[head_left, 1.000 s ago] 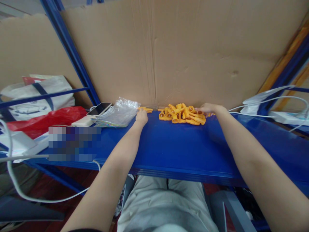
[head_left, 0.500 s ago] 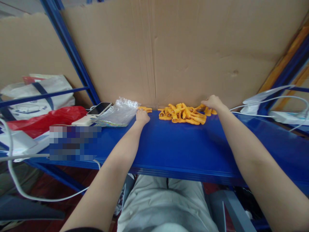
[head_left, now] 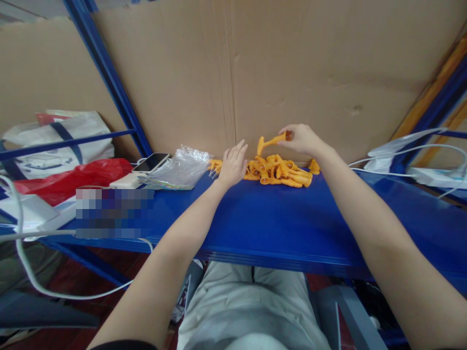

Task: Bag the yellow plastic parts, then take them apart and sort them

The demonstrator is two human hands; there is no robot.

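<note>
My right hand [head_left: 302, 139] is raised above the shelf, fingers pinched round the flared end of a yellow-orange hammer-shaped plastic piece [head_left: 269, 142]. The piece's narrow stem and crosswise head point left. Below it lies a heap of similar yellow-orange pieces [head_left: 279, 170], some showing round hollow ends. At the heap's left edge is my left hand [head_left: 234, 165], open with fingers stretched out; whether it touches the heap I cannot tell. More yellow-orange pieces [head_left: 215, 166] lie just left of that hand, with small metal bits near them. One piece [head_left: 314, 166] stands right of the heap.
A clear plastic bag [head_left: 186, 167], a phone [head_left: 151, 163] and a red bag [head_left: 80, 177] lie left on the blue shelf [head_left: 262, 218]. Cardboard [head_left: 292, 73] walls the back. White cables run at both sides, and a blue post [head_left: 109, 73] rises at left.
My right hand has moved left and up, lifting a yellow-orange piece from the right side. My left hand has shifted right to the heap and its fingers have spread.
</note>
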